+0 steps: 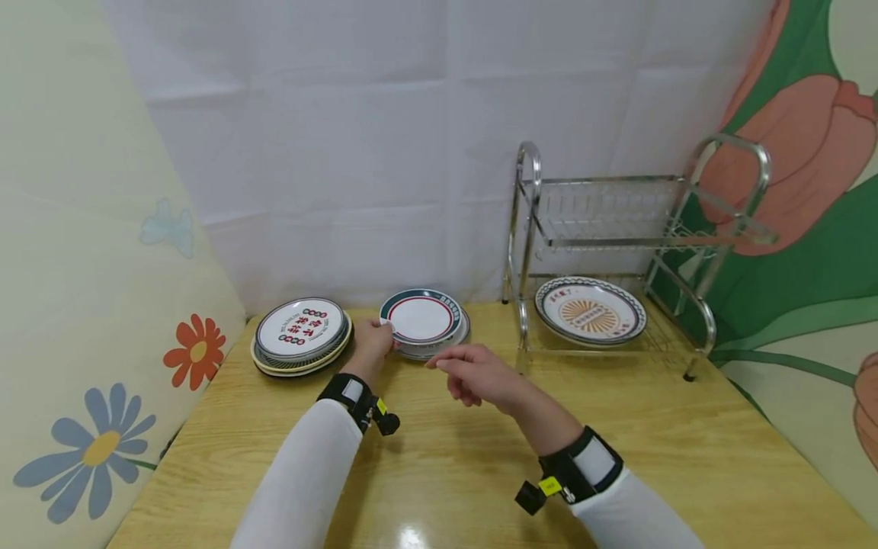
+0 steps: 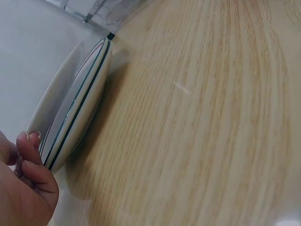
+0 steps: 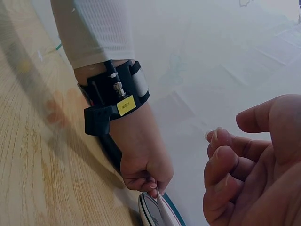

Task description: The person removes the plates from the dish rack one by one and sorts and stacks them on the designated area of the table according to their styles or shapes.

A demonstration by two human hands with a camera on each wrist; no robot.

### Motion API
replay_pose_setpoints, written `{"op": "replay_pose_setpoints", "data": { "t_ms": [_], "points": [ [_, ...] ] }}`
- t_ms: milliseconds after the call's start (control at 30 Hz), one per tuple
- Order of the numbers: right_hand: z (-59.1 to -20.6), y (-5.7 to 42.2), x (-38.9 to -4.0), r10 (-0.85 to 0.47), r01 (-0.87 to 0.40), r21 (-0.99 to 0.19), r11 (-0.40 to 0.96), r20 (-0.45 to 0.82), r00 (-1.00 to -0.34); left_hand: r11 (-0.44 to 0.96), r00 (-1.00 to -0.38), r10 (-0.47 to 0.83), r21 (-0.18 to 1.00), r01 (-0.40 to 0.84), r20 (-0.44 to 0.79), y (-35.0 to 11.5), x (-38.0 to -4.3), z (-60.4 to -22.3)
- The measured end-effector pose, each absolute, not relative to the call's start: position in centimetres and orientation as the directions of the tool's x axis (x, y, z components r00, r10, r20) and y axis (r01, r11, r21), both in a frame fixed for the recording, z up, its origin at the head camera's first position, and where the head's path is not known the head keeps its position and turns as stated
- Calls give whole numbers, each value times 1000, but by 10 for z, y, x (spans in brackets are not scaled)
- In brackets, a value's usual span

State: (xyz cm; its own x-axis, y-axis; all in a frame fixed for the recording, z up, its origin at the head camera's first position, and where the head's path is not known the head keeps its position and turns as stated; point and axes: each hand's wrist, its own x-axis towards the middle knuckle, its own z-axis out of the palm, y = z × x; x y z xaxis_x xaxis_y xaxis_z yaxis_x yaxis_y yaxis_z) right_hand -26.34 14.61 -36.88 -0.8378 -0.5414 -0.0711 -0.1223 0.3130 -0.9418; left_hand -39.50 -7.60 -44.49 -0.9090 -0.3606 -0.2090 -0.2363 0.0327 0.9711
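Left hand (image 1: 371,343) has the green-banded plate (image 1: 420,319) by its near-left rim: pinch grip, thumb and fingers at the edge. The plate is at the top of the middle stack, near the white cloth backdrop (image 1: 343,152). Left wrist view shows a gap between it and the green-lined plates (image 2: 77,113) below, so it's at least partly lifted. Can't tell if its far edge touches anything. My read on the rim grip: it's the one part fingers can get under, since the plates nest closely.

Right hand (image 1: 483,374) is empty, fingers loosely bent, thumb apart, just in front and to the right of that stack. No contact with the plate that I can see. Probably held off so it doesn't crowd the left.

Left of the stack: another pile, white plate with red characters (image 1: 302,328) on top, yellow-rimmed plate (image 1: 302,369) lower down. Wider ones look to sit underneath, which likely keeps the pile stable.

Right side: two-tier chrome dish rack (image 1: 610,243), feet on the wooden table (image 1: 439,465). Sunburst plate (image 1: 590,314) lies face up, slightly tilted, on the lower tier, with at least one more rim showing under it. Laid flat rather than slotted on edge, maybe because stacked plates balance easier that way.
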Motion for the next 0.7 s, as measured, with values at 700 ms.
{"op": "replay_pose_setpoints", "data": {
  "t_ms": [700],
  "points": [
    [-372, 148, -264, -567, -134, -947, 291, -58, -822, 330, -920, -350, 896, -298, -177, -75, -399, -445]
  ]
}}
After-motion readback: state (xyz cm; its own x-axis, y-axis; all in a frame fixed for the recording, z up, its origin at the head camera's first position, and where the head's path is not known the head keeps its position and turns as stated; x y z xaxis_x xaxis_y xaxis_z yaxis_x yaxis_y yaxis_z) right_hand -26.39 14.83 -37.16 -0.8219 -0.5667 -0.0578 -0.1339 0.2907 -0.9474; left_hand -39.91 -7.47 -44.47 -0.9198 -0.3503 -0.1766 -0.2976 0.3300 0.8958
